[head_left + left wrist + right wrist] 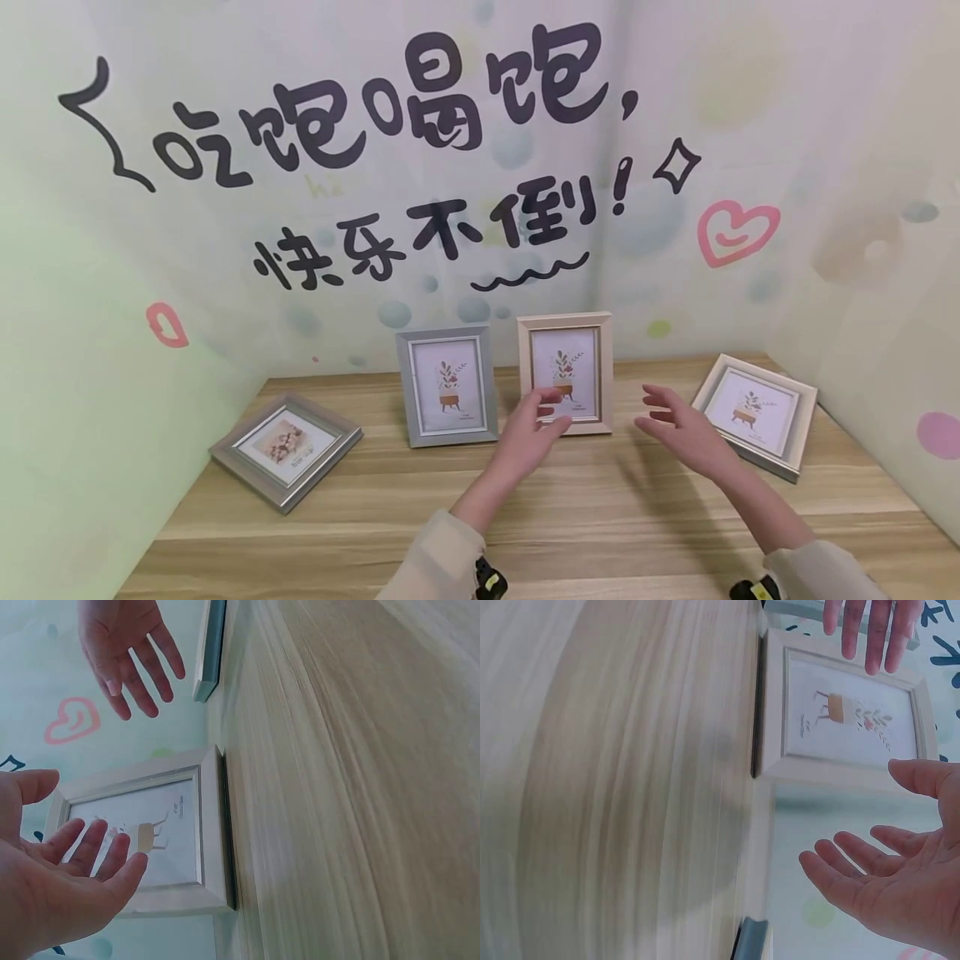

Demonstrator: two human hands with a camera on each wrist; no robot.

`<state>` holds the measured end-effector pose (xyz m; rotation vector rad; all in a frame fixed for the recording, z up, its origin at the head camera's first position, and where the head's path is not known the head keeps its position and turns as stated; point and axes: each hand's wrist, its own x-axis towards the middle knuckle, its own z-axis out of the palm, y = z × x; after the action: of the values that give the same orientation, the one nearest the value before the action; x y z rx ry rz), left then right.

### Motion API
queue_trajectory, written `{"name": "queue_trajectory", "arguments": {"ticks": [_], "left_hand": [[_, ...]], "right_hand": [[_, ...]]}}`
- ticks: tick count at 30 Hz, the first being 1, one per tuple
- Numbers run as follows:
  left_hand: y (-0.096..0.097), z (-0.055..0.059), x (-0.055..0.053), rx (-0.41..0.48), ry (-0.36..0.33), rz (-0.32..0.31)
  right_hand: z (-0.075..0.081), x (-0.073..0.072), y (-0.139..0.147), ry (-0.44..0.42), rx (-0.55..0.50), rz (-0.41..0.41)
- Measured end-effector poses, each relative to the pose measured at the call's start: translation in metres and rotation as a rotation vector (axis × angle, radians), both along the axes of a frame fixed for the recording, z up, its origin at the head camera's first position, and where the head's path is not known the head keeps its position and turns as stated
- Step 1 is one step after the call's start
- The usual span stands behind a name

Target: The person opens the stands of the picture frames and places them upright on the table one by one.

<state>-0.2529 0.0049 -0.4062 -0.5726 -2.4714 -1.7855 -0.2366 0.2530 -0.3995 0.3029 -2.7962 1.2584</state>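
Observation:
A cream picture frame (604, 367) stands upright near the back wall, holding a print of a potted plant. In front of it, my left hand (528, 433) hovers with its fingers relaxed and slightly bent, covering the lower left of the print in the head view. My right hand (686, 433) is held in the air between that frame and a beige frame (806, 417) lying at the right. Both wrist views show the palms facing each other, with nothing held in the left hand (71, 877) or the right hand (900, 877).
A grey-blue picture frame (405, 392) stands upright just left of the cream one. At the far left, a brownish frame (236, 450) with a floral print lies on the wooden table (337, 533). Walls (97, 400) with lettering and hearts enclose the table.

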Motion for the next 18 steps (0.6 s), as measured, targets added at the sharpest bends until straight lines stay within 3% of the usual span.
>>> {"name": "queue_trajectory", "arguments": {"ticks": [18], "left_hand": [[0.035,0.007,0.0,-0.116,0.019,-0.128]], "right_hand": [[0.001,0.017,0.056,0.07,0.109,-0.102]]}}
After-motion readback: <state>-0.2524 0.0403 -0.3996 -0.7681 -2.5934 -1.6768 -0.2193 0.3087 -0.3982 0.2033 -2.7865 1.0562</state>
